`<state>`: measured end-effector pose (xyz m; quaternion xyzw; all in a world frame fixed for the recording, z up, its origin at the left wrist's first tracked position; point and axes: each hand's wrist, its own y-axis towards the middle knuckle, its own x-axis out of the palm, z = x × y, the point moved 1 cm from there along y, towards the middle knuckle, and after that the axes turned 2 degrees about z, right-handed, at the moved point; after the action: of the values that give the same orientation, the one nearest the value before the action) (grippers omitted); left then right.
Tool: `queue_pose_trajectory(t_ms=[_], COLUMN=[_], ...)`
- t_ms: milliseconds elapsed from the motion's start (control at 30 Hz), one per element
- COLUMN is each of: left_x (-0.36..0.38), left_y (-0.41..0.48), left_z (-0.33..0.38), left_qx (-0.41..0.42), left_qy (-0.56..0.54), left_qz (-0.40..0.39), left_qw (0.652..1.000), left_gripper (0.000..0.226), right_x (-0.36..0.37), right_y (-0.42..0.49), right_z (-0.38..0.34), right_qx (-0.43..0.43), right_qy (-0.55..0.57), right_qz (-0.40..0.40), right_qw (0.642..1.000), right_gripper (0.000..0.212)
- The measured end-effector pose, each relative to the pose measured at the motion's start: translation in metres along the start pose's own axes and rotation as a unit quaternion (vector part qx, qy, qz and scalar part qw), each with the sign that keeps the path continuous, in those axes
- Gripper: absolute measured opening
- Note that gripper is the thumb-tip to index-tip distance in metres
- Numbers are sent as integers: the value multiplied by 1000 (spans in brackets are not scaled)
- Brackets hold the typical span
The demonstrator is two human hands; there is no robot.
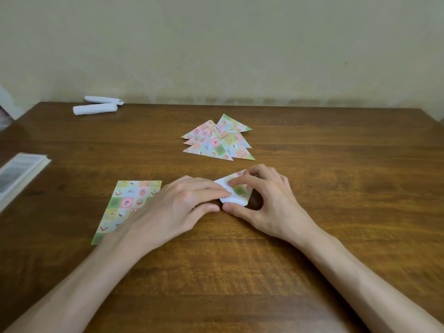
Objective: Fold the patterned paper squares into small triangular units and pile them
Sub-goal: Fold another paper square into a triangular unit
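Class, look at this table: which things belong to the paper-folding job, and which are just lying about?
Job: half-folded paper, pressed by the left hand and pinched by the right hand; triangle pile; flat sheets.
Lying about: white rolls; book.

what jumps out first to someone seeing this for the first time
Both hands meet at the centre: the left hand presses flat on a half-folded paper that the right hand pinches. Just beyond lies the pile of folded triangles, and a flat patterned sheet sits partly under the left wrist.
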<state>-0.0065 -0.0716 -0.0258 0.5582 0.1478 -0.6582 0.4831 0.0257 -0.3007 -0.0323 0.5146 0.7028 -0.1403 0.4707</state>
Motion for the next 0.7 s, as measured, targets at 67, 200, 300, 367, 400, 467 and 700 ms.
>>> queue_pose_trajectory(t_ms=[67, 200, 300, 367, 400, 467, 700], left_x=[1, 3, 3, 4, 4, 4, 9], left_y=[1, 4, 5, 4, 4, 3, 3], left_z=[1, 5, 8, 8, 8, 9, 17], left_qx=[6, 27, 45, 51, 52, 47, 20], left_qy=[13, 45, 57, 48, 40, 25, -14], left_qz=[20, 71, 76, 61, 54, 43, 50], left_qw=[1000, 996, 994, 996, 996, 998, 998], left_gripper=[34, 23, 19, 21, 22, 25, 24], right_x=[-1, -3, -9, -16, -18, -22, -25], right_y=[0, 0, 0, 0, 1, 1, 0], right_z=[0, -3, 0, 4, 6, 10, 10], right_qx=[3, -10, -24, -30, -32, -37, -76], right_qy=[20, 21, 28, 51, 62, 79, 87], right_qz=[10, -15, -50, -69, -78, -89, -122], right_qw=[1000, 1000, 998, 996, 994, 992, 986], right_gripper=[52, 53, 45, 32, 29, 24, 28])
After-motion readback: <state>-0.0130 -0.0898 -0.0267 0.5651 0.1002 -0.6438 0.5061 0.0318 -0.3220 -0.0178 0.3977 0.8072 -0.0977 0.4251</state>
